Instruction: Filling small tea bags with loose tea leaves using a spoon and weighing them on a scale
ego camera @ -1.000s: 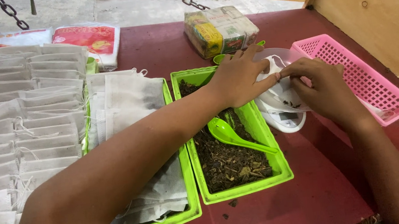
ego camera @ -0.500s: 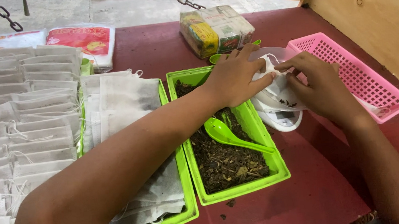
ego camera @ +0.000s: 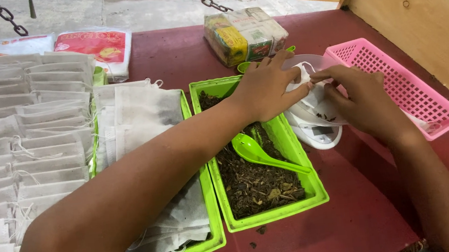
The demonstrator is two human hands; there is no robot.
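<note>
While we lean over the dark red table (ego camera: 355,206), the biggest thing before us is the spread of white filter bags (ego camera: 19,131) in rows along the left, next to a green tray (ego camera: 203,245) of more flat bags, and then a second green tray (ego camera: 294,152) holding dried dark leaves with a green spoon (ego camera: 258,153) lying in them; beyond these sits a pink mesh basket (ego camera: 397,80) at the right, and between it and the leaf tray a small white scale (ego camera: 317,133) carrying a shallow clear dish (ego camera: 317,108). Our left hand (ego camera: 265,85) and right hand (ego camera: 358,98) meet over that dish, both pinched on one small white bag (ego camera: 300,76), fingers closed on its mouth. We judge the risk to be spillage: the bag sits above the dish edge, and a tug or a slack pinch could tip leaves onto the scale or table, where a few crumbs already lie near the tray (ego camera: 260,229). At the far edge rest a blocky wrapped packet (ego camera: 245,35), yellow, green and red, and two flat red-and-white pouches (ego camera: 91,51) at the upper left
</note>
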